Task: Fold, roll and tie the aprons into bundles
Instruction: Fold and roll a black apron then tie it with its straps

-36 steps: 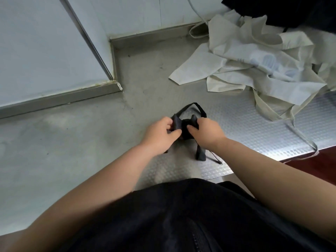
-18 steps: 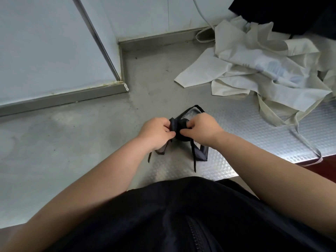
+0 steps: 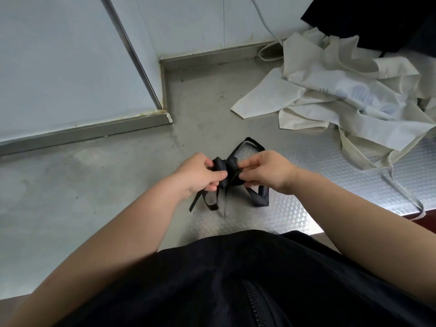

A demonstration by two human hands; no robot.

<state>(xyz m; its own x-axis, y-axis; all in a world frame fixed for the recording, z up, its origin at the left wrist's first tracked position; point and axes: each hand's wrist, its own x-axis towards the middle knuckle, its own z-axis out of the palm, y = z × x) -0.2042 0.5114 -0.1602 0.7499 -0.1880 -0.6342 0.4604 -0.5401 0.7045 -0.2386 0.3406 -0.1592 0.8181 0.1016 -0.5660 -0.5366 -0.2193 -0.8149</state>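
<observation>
Surface: steel worktop [image 3: 70, 197], smooth at left, embossed pattern toward the near right edge.
Nearest: dark zipped garment [image 3: 236, 279] on the person's torso, against the near edge.
Left hand [image 3: 195, 175]: thumb and curled fingers pinch the left end of the black apron bundle [image 3: 227, 169].
Right hand [image 3: 266, 171]: curled fingertips pinch the right end of the same bundle.
Bundle place: small tight roll between both hands, held off the worktop close to the near edge, cinched at its middle.
Black straps [image 3: 210, 204]: thin ends hang below the hands, tips on the worktop; a loop sticks out behind the right hand.
Cream aprons [image 3: 342, 90]: crumpled, unfolded pile at far right, well apart from the bundle.
Cream strap [image 3: 405, 197]: trails from the pile over the near right edge.
Dark cloth [image 3: 377, 20]: far right corner, behind the pile.
Wall panels [image 3: 59, 67]: pale, metal trim along the far edge.
</observation>
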